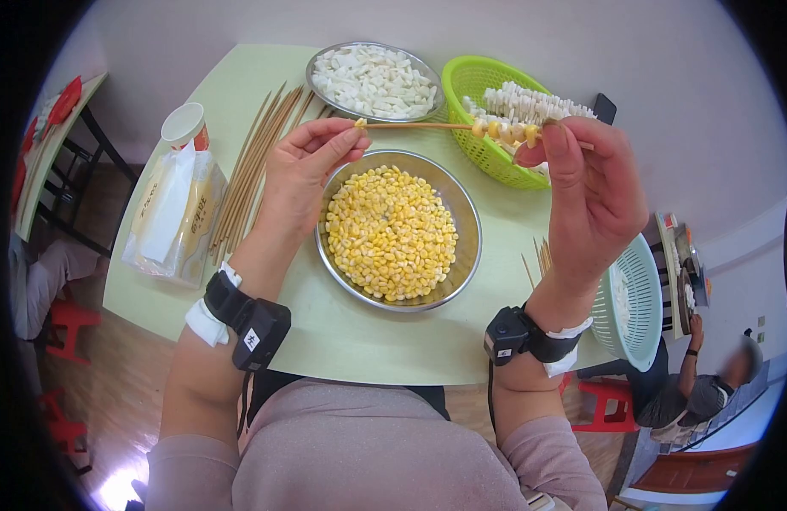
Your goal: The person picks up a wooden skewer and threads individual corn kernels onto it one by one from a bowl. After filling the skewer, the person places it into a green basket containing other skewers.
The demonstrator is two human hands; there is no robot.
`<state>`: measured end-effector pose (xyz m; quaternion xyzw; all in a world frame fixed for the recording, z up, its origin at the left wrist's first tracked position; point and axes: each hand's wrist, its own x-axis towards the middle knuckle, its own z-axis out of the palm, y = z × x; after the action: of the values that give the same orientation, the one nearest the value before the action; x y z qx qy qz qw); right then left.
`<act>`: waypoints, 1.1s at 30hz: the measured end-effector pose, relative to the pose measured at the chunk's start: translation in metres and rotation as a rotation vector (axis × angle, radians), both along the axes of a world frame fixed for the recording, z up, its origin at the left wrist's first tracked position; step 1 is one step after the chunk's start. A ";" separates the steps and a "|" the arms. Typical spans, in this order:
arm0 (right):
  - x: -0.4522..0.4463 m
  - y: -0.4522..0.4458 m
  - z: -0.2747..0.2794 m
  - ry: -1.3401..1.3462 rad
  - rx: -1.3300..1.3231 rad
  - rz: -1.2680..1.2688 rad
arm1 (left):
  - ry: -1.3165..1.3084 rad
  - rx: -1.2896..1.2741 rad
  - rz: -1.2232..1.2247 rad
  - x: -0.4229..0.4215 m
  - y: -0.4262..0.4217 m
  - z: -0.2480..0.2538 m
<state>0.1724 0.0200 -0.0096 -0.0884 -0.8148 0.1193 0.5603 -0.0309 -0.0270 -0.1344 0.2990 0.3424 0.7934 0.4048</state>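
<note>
My left hand (pixel 312 170) pinches a single corn kernel (pixel 360 123) between thumb and fingertips, right at the left tip of a thin wooden skewer (pixel 419 126). The skewer runs level across the view. Toward its right end several yellow and pale corn kernels (pixel 506 131) are threaded on it. My right hand (pixel 588 192) grips that end, its thumb and fingers closed around the skewer beside the threaded kernels. Below both hands stands a steel bowl (pixel 472 264) holding many loose yellow corn kernels (pixel 392 234).
A steel dish (pixel 311 77) of white cut pieces and a green basket (pixel 461 77) with white skewered pieces stand behind. Bundled skewers (pixel 257 162), a tissue pack (pixel 176 217) and a paper cup (pixel 184 125) lie left. A light blue basket (pixel 640 315) is at right. Another person (pixel 700 392) sits far right.
</note>
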 end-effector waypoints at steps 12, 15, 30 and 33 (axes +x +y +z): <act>-0.006 -0.004 -0.002 -0.060 0.081 -0.078 | 0.086 -0.018 0.073 0.001 0.000 -0.001; -0.011 -0.004 -0.005 0.006 0.093 -0.063 | 0.079 -0.019 0.090 0.001 0.000 0.001; -0.034 -0.005 -0.021 -0.150 0.273 -0.115 | 0.114 0.045 0.087 0.006 -0.007 0.006; -0.034 -0.006 -0.021 -0.117 0.252 -0.122 | 0.111 0.046 0.087 0.006 -0.006 0.006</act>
<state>0.1387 0.0135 -0.0304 -0.0737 -0.8476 -0.0236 0.5249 -0.0249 -0.0335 -0.1288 0.3367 0.3587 0.8002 0.3431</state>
